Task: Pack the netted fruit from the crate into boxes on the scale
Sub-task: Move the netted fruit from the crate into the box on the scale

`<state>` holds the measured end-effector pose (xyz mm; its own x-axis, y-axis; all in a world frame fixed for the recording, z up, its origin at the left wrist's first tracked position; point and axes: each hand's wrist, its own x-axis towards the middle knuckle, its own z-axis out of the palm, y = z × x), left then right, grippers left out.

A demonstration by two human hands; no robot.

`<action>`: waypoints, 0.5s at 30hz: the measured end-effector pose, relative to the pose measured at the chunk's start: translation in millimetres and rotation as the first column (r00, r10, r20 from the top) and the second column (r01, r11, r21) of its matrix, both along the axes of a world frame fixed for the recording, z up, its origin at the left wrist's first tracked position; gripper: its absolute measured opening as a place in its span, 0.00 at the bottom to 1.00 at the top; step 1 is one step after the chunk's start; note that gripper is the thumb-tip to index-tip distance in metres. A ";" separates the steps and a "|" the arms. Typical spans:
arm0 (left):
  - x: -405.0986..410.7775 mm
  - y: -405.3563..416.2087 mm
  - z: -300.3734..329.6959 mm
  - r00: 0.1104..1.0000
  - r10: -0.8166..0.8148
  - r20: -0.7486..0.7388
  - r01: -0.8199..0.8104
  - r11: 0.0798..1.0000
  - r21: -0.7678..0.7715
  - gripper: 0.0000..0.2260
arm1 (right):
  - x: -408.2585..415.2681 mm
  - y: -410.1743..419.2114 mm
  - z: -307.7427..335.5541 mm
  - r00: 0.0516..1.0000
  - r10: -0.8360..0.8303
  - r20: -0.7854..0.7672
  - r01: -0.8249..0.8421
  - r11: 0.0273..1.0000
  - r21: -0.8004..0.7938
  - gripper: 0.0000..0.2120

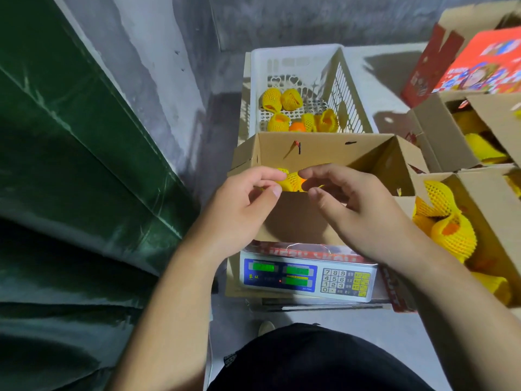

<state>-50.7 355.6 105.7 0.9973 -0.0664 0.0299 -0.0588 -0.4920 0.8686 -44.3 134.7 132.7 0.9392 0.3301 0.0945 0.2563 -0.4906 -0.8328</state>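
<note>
Right now, at the hands: my left hand and my right hand meet over the near edge of an open cardboard box.
Left hand: thumb and fingertips pinch the yellow foam net of one netted fruit.
Right hand: fingers curled, fingertips at the same net on its other side; whether they pinch it or only touch it, I cannot tell.
Fruit's place: just inside the box, at its near wall, a little orange skin showing through the net.
Box: sits on a digital scale with three green displays and a keypad.
Crate: one white plastic crate stands beyond the box, holding about five netted fruit and one bare orange.
Other boxes: at least two open boxes on my right, both holding netted fruit, and a red printed carton behind them.
Risk: I judge the loose net could slide off if pulled from both sides, leaving the fruit bare.
Second risk: pressing on the box wall would likely falsify the weight reading.
</note>
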 end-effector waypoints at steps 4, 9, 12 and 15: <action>6.6 -1.3 1.8 1.000 -0.027 -0.007 0.027 1.000 -0.010 0.11 | 3.8 0.4 1.4 1.000 -0.012 0.011 0.012 1.000 -0.008 0.13; 13.6 -2.1 0.5 0.999 -0.053 -0.015 0.052 0.999 -0.011 0.11 | 6.9 -0.3 0.1 0.999 -0.035 -0.003 0.035 0.999 -0.021 0.14; 16.4 -1.6 -0.9 0.998 -0.065 -0.017 0.065 0.998 -0.008 0.11 | 7.0 -1.2 -1.0 0.999 -0.044 -0.012 0.043 0.999 -0.015 0.14; 18.5 -2.0 -3.0 0.998 -0.070 -0.009 0.070 0.998 -0.011 0.11 | 7.7 -1.7 -1.5 0.999 -0.048 -0.003 0.048 0.999 -0.018 0.13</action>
<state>-32.2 353.6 102.7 0.9906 -0.1354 0.0216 -0.0844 -0.4774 0.8746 -36.6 133.0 131.2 0.9543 0.2863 0.0856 0.2290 -0.5167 -0.8249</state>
